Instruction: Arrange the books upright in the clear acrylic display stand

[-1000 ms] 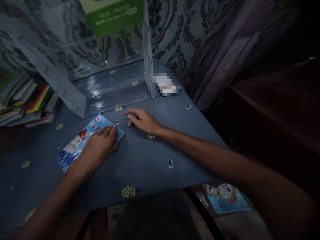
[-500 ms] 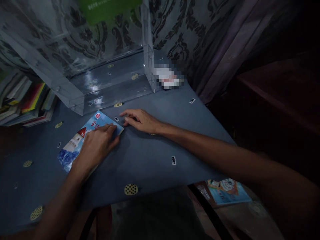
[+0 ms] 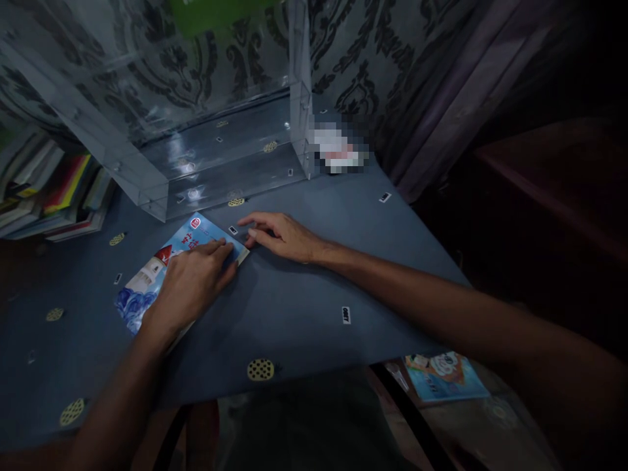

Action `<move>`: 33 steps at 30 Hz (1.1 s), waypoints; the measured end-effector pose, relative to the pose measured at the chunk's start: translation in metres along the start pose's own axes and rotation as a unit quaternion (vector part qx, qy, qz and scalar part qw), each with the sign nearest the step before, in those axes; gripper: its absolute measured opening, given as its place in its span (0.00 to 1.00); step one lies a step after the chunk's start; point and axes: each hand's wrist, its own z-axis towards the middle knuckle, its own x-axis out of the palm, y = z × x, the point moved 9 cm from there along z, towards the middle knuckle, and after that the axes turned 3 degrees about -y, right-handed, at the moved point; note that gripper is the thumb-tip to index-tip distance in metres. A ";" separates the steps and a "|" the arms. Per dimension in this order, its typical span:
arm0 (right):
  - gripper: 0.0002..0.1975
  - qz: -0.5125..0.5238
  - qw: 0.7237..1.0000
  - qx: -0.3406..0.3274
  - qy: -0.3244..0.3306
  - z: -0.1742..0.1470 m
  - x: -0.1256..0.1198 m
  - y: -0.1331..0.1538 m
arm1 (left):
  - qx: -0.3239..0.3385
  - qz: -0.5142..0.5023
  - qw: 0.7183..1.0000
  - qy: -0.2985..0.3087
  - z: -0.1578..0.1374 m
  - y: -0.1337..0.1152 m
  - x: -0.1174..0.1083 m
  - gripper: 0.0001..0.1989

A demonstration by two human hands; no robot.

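A thin book (image 3: 140, 307) with a blue cover, a white tower with a red roof and blue flowers lies tilted on the table. Across its cover rests my left hand (image 3: 193, 278), palm down, fingers lying flat, hiding part of the print. Just past the book's right corner, my right hand (image 3: 282, 237) hovers on or close above the cloth. Its fingers are parted and slightly bent, with nothing between them. I cannot tell whether its fingertips touch the book's edge.
A clear acrylic shelf (image 3: 152, 196) stands behind the book. Stacked books (image 3: 53, 190) sit at the left, and a pixelated object (image 3: 338, 150) at the back right. The patterned blue tablecloth (image 3: 304, 327) covers the table. Below its edge lies another blue book (image 3: 444, 379).
The view has shifted slightly, so the scene sits a little further right. Both hands and the book keep nearly the same places relative to each other.
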 end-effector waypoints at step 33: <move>0.16 -0.003 1.000 0.005 0.000 -0.001 -0.001 -0.002 | 0.024 -0.050 0.998 -0.022 -0.001 0.002 -0.004 0.20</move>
